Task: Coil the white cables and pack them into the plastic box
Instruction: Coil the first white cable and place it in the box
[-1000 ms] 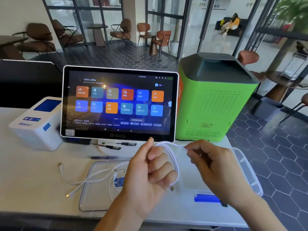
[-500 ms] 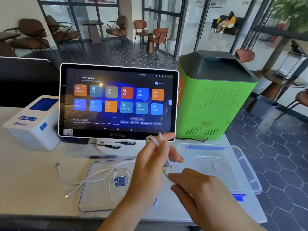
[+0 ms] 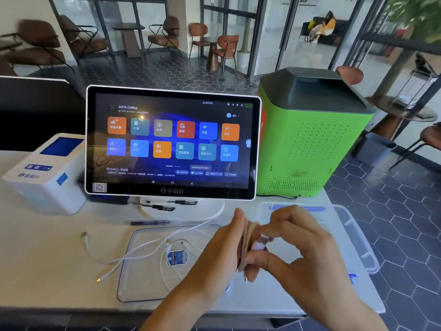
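Note:
My left hand (image 3: 222, 254) holds a small coil of white cable (image 3: 259, 246) upright between its fingers, above the counter. My right hand (image 3: 300, 249) pinches the same cable's end at the coil, thumb and fingers closed on it; motion blur hides the detail. The clear plastic box (image 3: 358, 237) with blue clips sits open on the right, partly behind my hands. Its clear lid (image 3: 143, 271) lies flat to the left. More loose white cables (image 3: 133, 256) sprawl across the lid and the counter, one with a blue-labelled tag (image 3: 177, 258).
A tablet screen (image 3: 171, 142) on a stand rises just behind the lid, with a white receipt printer (image 3: 45, 173) to its left and a green machine (image 3: 310, 139) to its right. A pen (image 3: 150, 222) lies before the stand. The counter edge runs near me.
My right hand has come up from below to meet the left at the coil. The cable loop, wide a second ago, is now a tight bundle in my left fingers.

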